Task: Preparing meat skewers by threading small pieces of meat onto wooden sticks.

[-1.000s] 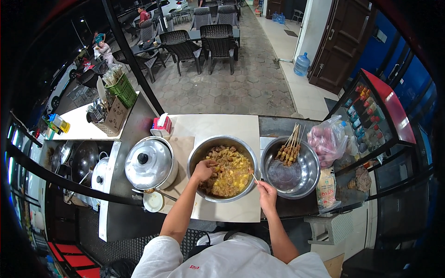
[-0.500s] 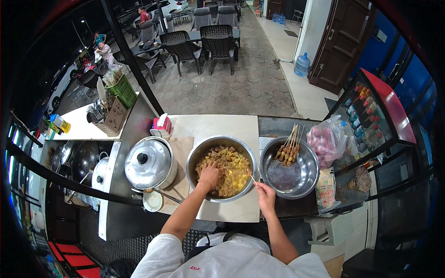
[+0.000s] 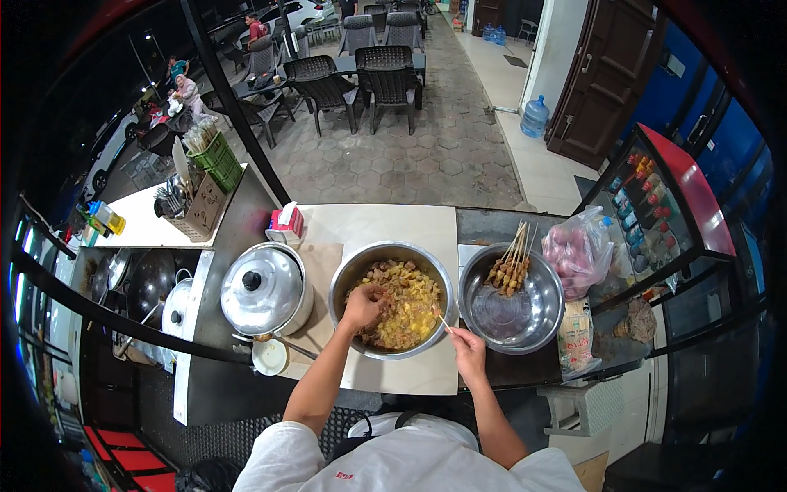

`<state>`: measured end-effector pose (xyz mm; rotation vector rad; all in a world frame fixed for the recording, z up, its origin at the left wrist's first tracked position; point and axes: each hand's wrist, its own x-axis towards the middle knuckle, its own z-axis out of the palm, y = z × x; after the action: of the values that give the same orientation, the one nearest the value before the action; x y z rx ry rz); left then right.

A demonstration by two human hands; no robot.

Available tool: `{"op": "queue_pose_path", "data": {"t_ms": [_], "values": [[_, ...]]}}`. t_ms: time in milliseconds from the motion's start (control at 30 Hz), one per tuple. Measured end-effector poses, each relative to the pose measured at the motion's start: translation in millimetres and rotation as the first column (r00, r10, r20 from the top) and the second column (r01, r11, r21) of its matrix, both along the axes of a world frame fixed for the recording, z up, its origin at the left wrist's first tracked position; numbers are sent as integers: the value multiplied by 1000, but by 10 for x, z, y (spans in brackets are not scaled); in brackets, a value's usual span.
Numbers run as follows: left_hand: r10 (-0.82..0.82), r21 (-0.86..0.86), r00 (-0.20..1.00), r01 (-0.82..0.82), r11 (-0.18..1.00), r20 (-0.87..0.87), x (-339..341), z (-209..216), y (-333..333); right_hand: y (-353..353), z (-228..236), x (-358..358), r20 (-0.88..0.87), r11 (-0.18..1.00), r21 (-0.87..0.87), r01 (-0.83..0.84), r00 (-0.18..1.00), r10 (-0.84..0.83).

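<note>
A large metal bowl [image 3: 336, 289] in front of me holds chunks of raw-looking marinated meat [image 3: 410, 299] in a yellow and brown mix. My left hand [image 3: 366, 307] is inside the bowl at its left, fingers curled together over the meat; what they hold is hidden. At the bowl's right rim my right hand [image 3: 468, 351] pinches a thin wooden skewer [image 3: 445, 323], its tip pointing up and left over the bowl. To the right, a second metal bowl [image 3: 512, 324] has several skewers loaded with meat [image 3: 510, 273] leaning on its far side.
Left of the bowl stands a lidded pot [image 3: 261, 283], with a small white dish [image 3: 270, 357] near it. A red tissue box [image 3: 284, 225] sits behind. On the right are a plastic bag of pink items [image 3: 576, 250], a skewer packet [image 3: 577, 336] and a glass display case [image 3: 656, 201].
My left hand has lifted slightly and its fingers have curled in from a spread reach into the meat. My right hand, with the skewer, has shifted slightly down and left.
</note>
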<state>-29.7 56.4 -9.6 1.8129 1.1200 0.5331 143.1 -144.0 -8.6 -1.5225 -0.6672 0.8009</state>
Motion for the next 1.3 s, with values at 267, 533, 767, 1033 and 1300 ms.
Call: {"op": "queue_pose_path", "data": {"t_ms": [267, 533, 767, 1033, 1300], "values": [[123, -105, 991, -128, 986, -53, -103, -241, 99, -47, 85, -31, -376, 990, -60, -130, 921, 98], [-91, 353, 882, 277, 893, -461, -72, -11, -211, -103, 56, -3, -356, 991, -82, -103, 932, 67], [-450, 46, 627, 613, 789, -636, 78, -263, -392, -98, 34, -40, -306, 987, -100, -123, 948, 87], [-490, 69, 497, 749, 659, -716, 208, -328, -342, -152, 30, -9, -305, 990, -102, -102, 950, 67], [-489, -24, 830, 502, 865, -270, 43, -283, -73, -197, -22, 6, -286, 992, -84, -96, 956, 69]]}}
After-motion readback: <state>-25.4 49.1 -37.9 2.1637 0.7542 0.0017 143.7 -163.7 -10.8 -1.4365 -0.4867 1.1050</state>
